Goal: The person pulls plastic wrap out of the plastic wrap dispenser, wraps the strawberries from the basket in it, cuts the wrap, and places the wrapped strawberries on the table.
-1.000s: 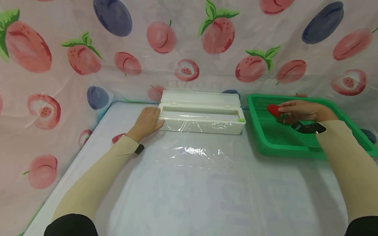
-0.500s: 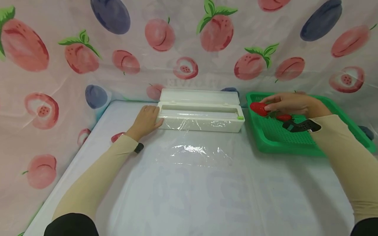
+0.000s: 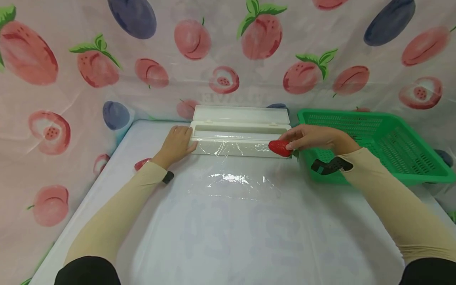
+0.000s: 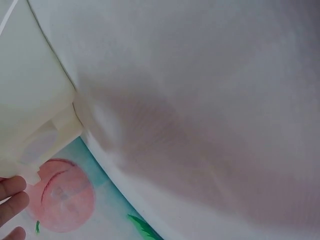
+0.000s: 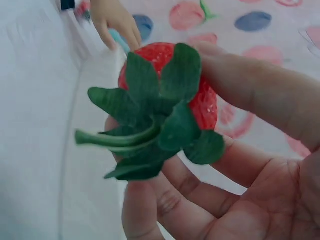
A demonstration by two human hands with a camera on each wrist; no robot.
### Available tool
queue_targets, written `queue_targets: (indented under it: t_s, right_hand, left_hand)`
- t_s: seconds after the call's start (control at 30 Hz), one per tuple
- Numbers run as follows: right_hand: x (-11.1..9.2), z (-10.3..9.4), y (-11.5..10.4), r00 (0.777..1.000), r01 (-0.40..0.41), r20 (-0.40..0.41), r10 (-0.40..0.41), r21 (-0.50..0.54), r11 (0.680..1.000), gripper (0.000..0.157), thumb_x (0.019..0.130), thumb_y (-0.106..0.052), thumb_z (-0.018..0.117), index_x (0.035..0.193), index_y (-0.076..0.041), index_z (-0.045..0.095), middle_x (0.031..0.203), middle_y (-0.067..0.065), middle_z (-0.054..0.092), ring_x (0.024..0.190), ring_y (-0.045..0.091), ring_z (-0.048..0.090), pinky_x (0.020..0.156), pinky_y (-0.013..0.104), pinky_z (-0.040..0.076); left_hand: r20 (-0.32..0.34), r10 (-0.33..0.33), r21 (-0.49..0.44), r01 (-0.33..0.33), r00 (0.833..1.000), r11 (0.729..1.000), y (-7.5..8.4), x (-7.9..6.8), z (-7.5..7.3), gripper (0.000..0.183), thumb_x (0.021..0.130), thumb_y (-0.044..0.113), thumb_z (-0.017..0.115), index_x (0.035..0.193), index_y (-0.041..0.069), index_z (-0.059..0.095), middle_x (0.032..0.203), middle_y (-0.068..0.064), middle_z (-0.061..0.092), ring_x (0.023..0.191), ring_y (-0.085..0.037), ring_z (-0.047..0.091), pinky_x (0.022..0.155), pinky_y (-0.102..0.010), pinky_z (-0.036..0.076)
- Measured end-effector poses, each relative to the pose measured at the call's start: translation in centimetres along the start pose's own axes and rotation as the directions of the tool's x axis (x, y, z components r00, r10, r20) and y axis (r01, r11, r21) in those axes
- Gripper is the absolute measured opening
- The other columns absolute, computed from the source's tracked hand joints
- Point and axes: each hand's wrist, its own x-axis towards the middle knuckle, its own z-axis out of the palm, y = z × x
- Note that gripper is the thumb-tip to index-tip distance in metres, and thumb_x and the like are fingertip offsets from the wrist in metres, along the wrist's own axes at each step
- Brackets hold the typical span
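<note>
A red strawberry with green leaves hangs above the front right of a white cling film box. My right hand pinches it between thumb and fingers. Its leafy end and curved stem face the right wrist camera, where the strawberry fills the middle. At the box's left end, my left hand grips the corner, thumb in front and fingers further back. Only a few fingertips show beside the box's end in the left wrist view. Clear film runs from the box onto the white table.
A green plastic basket stands right of the box, partly behind my right forearm. The box's translucent lid stands open at the back. A fruit-printed sheet covers the wall behind and to the left of the white table.
My right hand has lifted the strawberry out of the green basket and carried it left to the box's right end. My left hand has stayed at the box.
</note>
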Motion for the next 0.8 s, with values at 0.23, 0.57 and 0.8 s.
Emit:
queue_targets:
  t_s: [0.23, 0.57, 0.8]
  right_hand:
    - [2.7, 3.7, 0.2, 0.996, 0.082, 0.046, -0.081, -0.032, 0.996, 0.041, 0.090, -0.015, 0.060, 0.126, 0.003, 0.052, 0.109, 0.009, 0.062, 0.094, 0.020, 0.058, 0.079, 0.029, 0.051]
    - [5.9, 8.6, 1.1, 0.989, 0.143, 0.031, -0.141, -0.042, 0.989, 0.034, 0.086, -0.014, 0.064, 0.117, 0.000, 0.061, 0.112, 0.014, 0.062, 0.093, 0.019, 0.057, 0.076, 0.028, 0.052]
    - [7.0, 11.2, 1.3, 0.992, 0.118, -0.033, -0.119, -0.030, 0.993, 0.031, 0.085, -0.013, 0.065, 0.113, -0.001, 0.063, 0.107, 0.014, 0.064, 0.090, 0.018, 0.058, 0.072, 0.026, 0.052]
  left_hand:
    - [0.006, -0.007, -0.009, 0.007, 1.000, 1.000, 0.0, 0.0, 0.1, 0.045, 0.090, 0.032, 0.054, 0.108, -0.009, 0.052, 0.104, -0.024, 0.061, 0.104, -0.038, 0.056, 0.101, -0.049, 0.037]
    - [-0.007, -0.009, -0.001, 0.009, 1.000, 1.000, -0.1, 0.0, 0.1, 0.045, 0.090, 0.033, 0.053, 0.108, -0.009, 0.052, 0.104, -0.024, 0.061, 0.104, -0.038, 0.057, 0.101, -0.050, 0.037]
    - [0.005, -0.011, -0.002, 0.011, 1.000, 1.000, 0.0, 0.0, 0.0, 0.046, 0.090, 0.032, 0.054, 0.110, -0.009, 0.052, 0.105, -0.024, 0.060, 0.105, -0.038, 0.056, 0.102, -0.050, 0.037]
